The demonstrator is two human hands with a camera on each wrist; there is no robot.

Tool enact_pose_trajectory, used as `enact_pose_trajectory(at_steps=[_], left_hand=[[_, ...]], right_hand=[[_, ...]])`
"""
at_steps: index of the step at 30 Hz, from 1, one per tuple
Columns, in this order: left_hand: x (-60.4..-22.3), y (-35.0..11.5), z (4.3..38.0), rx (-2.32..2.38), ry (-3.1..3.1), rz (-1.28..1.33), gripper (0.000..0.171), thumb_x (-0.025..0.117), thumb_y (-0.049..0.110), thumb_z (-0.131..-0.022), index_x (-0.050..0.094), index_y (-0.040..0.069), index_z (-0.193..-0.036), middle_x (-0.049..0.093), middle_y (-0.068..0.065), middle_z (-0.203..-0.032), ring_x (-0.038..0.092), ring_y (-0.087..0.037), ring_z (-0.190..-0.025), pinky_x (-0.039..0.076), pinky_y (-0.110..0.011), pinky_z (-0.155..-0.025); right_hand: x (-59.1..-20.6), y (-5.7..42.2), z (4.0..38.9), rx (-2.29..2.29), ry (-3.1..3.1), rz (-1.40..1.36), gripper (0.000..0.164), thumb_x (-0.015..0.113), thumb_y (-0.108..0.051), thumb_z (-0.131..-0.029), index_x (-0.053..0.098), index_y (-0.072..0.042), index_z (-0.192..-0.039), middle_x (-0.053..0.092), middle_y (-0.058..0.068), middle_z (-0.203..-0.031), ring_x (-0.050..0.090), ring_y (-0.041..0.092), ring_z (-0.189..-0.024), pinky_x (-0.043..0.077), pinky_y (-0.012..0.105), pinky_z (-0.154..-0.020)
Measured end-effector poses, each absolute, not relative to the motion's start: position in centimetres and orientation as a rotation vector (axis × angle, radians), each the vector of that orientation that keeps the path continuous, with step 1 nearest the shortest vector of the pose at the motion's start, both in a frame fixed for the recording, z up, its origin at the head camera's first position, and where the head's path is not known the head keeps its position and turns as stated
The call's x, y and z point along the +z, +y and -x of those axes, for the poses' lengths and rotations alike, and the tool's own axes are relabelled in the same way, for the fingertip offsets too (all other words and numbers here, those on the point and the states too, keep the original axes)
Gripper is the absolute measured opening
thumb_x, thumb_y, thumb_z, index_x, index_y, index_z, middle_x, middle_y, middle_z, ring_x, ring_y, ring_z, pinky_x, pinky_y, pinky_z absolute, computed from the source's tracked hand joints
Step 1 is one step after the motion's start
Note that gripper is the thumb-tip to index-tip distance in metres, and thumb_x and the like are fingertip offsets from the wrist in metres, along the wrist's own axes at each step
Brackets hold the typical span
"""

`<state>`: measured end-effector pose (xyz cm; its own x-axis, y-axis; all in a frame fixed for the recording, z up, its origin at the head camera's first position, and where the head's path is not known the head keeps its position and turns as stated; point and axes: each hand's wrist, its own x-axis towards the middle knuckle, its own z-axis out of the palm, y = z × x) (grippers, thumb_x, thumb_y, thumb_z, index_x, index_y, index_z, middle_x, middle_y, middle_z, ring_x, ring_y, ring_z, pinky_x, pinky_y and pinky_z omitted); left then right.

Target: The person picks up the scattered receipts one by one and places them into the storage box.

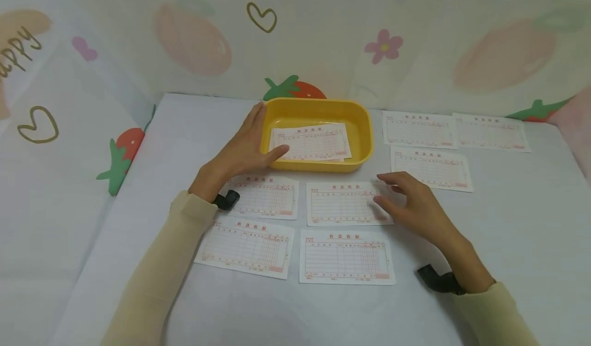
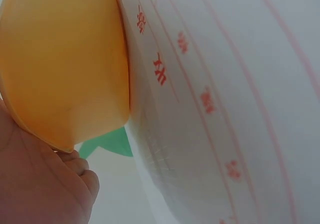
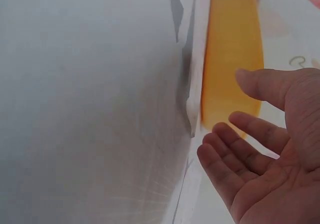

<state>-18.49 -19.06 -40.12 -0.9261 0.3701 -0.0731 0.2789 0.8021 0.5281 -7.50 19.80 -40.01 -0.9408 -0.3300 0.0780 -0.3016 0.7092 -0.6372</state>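
Note:
At the front left corner of a yellow plastic tray (image 1: pixel 318 167), my left hand (image 1: pixel 242 148) grips the wall, fingers along the left side and thumb over the front rim. White receipt slips with red print (image 1: pixel 314 143) lie stacked inside that tray. My right hand (image 1: pixel 417 210) hovers at the right end of a receipt slip (image 1: pixel 343 205) in front of the tray, thumb and fingers apart. In the right wrist view the right hand (image 3: pixel 275 154) has nothing between its loosely bent fingers. The left wrist view shows the tray's outer wall (image 2: pixel 65 59) beside the left hand (image 2: pixel 45 179).
Nearer me lie a receipt slip (image 1: pixel 347 258) and, to its left, another receipt slip (image 1: pixel 247 248); one more receipt slip (image 1: pixel 268 197) is partly under the left wrist. Three receipt slips (image 1: pixel 431 169) lie right of the tray. A patterned cloth backdrop (image 1: pixel 314 43) rises behind the table.

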Motion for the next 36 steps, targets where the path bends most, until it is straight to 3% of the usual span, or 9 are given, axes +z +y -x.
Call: enact_pose_trajectory(at_steps=[6, 15, 23, 36], left_hand=[[-40.2, -19.0, 18.6, 0.804, 2.817, -0.513, 0.117, 0.056, 0.070, -0.096, -0.012, 0.012, -0.170, -0.013, -0.006, -0.180, 0.002, -0.029, -0.169, 0.017, -0.051, -0.137], [-40.0, -18.6, 18.8, 0.827, 2.808, -0.518, 0.115, 0.055, 0.072, -0.096, -0.012, 0.014, -0.170, -0.013, -0.005, -0.180, 0.004, -0.029, -0.169, 0.017, -0.051, -0.137], [-40.0, -19.0, 18.6, 0.834, 2.804, -0.531, 0.115, 0.058, 0.068, -0.096, -0.011, 0.011, -0.170, -0.012, -0.007, -0.180, 0.003, -0.029, -0.169, 0.016, -0.051, -0.137], [-40.0, -19.0, 18.5, 0.837, 2.804, -0.530, 0.116, 0.057, 0.068, -0.096, -0.010, 0.009, -0.170, -0.010, -0.009, -0.180, 0.004, -0.030, -0.169, 0.015, -0.050, -0.137]], right_hand=[[-39.8, 19.9, 7.2, -0.981, 2.838, 0.484, 0.055, 0.082, -0.013, -0.092, 0.062, -0.001, -0.142, 0.066, 0.018, -0.140, 0.064, 0.036, -0.125, 0.054, 0.058, -0.107], [-39.4, 20.2, 6.6, -0.823, 2.775, 0.424, 0.069, 0.083, -0.023, -0.093, 0.053, -0.004, -0.152, 0.058, 0.022, -0.153, 0.050, 0.044, -0.145, 0.039, 0.064, -0.121], [-40.0, 19.7, 6.6, -0.758, 2.786, 0.424, 0.073, 0.086, -0.023, -0.090, 0.053, -0.007, -0.153, 0.054, 0.021, -0.157, 0.045, 0.045, -0.149, 0.037, 0.067, -0.122], [-39.9, 19.1, 6.1, -0.766, 2.816, 0.423, 0.072, 0.085, -0.016, -0.090, 0.053, 0.000, -0.152, 0.058, 0.024, -0.153, 0.053, 0.045, -0.143, 0.043, 0.063, -0.119]])
